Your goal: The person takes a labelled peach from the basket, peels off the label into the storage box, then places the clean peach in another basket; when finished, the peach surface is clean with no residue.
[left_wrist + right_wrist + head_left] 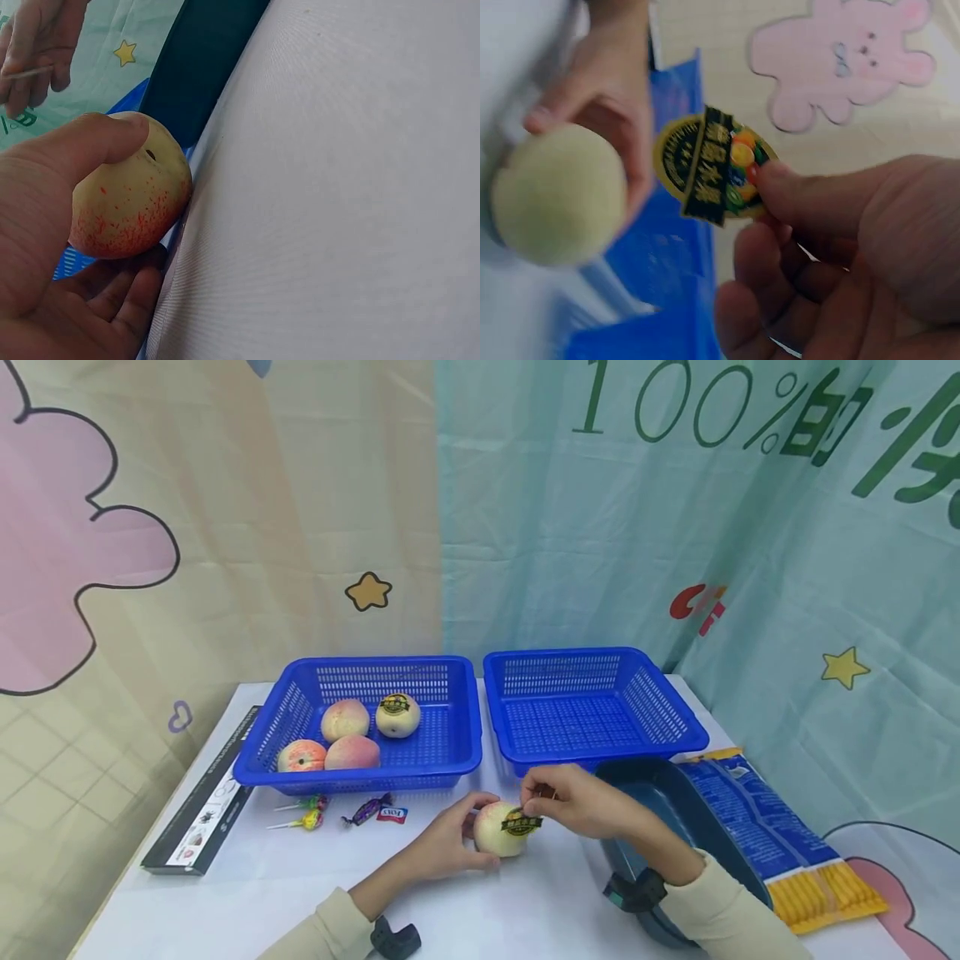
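My left hand (pixel 452 842) grips a pale peach (pixel 495 831) with a red blush, low over the white table; the thumb lies across it near its stem hollow in the left wrist view. Between thumb and index finger my right hand (pixel 567 799) pinches a black and gold fruit sticker (pixel 716 166) with small colourful fruits printed on it. In the right wrist view the sticker hangs apart from the peach (pixel 561 196); from the head view it overlaps the peach's right side.
A blue basket (pixel 360 781) at the back left holds several peaches, one with a similar sticker. Another blue basket (pixel 600 752) stands right of it. A dark tray (pixel 660 785), a blue and yellow snack bag (pixel 772 835), wrapped candies (pixel 367 810), lollipops (pixel 307 818) and a long black box (pixel 202 802) surround the hands.
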### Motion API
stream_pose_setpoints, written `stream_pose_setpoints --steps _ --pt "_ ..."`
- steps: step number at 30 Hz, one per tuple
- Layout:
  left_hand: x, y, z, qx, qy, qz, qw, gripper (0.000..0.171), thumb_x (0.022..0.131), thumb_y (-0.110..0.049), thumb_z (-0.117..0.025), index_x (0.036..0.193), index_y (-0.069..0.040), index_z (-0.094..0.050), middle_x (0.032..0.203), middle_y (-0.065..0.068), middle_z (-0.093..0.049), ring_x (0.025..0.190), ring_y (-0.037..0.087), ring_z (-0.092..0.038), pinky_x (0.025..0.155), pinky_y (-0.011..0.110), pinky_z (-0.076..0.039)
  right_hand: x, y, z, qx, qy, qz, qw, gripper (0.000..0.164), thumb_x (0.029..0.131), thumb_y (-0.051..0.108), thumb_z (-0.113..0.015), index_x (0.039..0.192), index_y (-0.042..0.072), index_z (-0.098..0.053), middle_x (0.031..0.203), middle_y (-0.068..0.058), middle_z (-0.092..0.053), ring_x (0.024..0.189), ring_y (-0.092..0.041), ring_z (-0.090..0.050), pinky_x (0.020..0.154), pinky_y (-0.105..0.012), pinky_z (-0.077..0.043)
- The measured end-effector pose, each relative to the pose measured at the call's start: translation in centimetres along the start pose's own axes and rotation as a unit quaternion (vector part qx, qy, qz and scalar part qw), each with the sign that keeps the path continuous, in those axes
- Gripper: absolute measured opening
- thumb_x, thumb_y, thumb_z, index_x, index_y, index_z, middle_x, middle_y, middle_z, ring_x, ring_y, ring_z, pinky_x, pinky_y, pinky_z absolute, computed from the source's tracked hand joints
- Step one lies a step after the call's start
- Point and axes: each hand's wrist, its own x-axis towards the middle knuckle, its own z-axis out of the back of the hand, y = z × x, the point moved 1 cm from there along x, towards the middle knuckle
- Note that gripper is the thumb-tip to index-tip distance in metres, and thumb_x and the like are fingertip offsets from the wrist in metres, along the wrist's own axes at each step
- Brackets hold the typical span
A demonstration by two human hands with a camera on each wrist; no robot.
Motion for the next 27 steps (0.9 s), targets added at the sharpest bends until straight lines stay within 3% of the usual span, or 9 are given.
stream_pose_setpoints --steps 4,7,9,12,17,21,27 --pt "0.1 0.0 0.0 -0.003 0.0 -0.003 1.0 0.076 0.077 -0.014 -0.09 0.141 -0.015 -0.049 0.136 0.002 -0.057 0.106 0.015 -0.064 0.091 0.031 -0.054 -3.4 -1.0 4.9 0.021 0.004 -0.014 1.0 0.008 0.103 0.015 -0.06 0.099 0.009 -0.064 0.09 -0.003 -0.062 0.083 -0.031 -0.058 0.069 -0.032 -0.051" --pt "0.2 -0.2 -0.1 -0.002 0.0 -0.008 1.0 0.076 0.077 -0.013 -0.089 0.142 -0.014 -0.048 0.136 0.003 -0.056 0.106 0.015 -0.065 0.091 0.031 -0.054 -5.8 -3.7 7.4 0.006 -0.005 -0.054 0.999 0.009 0.103 0.011 -0.06 0.096 0.007 -0.063 0.086 -0.004 -0.059 0.078 -0.027 -0.056 0.065 -0.028 -0.049" --pt "0.3 -0.2 0.0 -0.001 0.003 -0.009 1.0 0.077 0.078 -0.013 -0.089 0.142 -0.014 -0.048 0.137 0.004 -0.056 0.107 0.015 -0.064 0.091 0.031 -0.054 -6.9 -5.8 8.0 -0.004 -0.003 -0.086 0.996 0.009 0.103 0.009 -0.059 0.095 0.005 -0.063 0.083 -0.003 -0.058 0.074 -0.022 -0.054 0.062 -0.027 -0.047" --pt "0.2 -0.3 0.2 0.005 0.004 -0.007 1.0 0.077 0.078 -0.014 -0.089 0.143 -0.014 -0.047 0.137 0.004 -0.056 0.107 0.015 -0.064 0.091 0.03 -0.054 -7.4 -8.5 7.5 -0.014 0.001 -0.122 0.992 0.01 0.101 0.004 -0.059 0.092 0.004 -0.063 0.079 -0.002 -0.056 0.068 -0.015 -0.051 0.058 -0.026 -0.045" --pt "0.1 -0.5 0.5 0.019 0.001 -0.007 0.9998 0.077 0.079 -0.017 -0.089 0.144 -0.015 -0.047 0.136 0.002 -0.057 0.105 0.014 -0.064 0.092 0.031 -0.053 -6.9 -11.7 6.1 -0.05 -0.024 -0.126 0.99 0.01 0.098 -0.001 -0.061 0.09 0.004 -0.063 0.074 -0.001 -0.056 0.062 -0.012 -0.05 0.053 -0.026 -0.044" --pt "-0.1 -0.5 0.6 0.02 0.005 -0.004 0.9998 0.077 0.079 -0.017 -0.088 0.144 -0.014 -0.046 0.137 0.002 -0.056 0.106 0.013 -0.063 0.091 0.03 -0.053 -6.2 -12.7 4.9 -0.097 -0.047 -0.133 0.985 0.012 0.097 -0.002 -0.062 0.088 0.006 -0.064 0.076 0.001 -0.06 0.063 -0.012 -0.053 0.055 -0.027 -0.047" --pt "-0.1 -0.4 0.3 0.014 0.009 -0.001 0.9999 0.079 0.08 -0.017 -0.088 0.146 -0.013 -0.045 0.138 0.002 -0.055 0.108 0.014 -0.062 0.092 0.03 -0.053 -5.7 -13.3 3.5 -0.159 -0.097 -0.186 0.965 0.015 0.094 -0.002 -0.065 0.083 0.009 -0.066 0.075 0.002 -0.06 0.063 -0.014 -0.054 0.055 -0.03 -0.048"
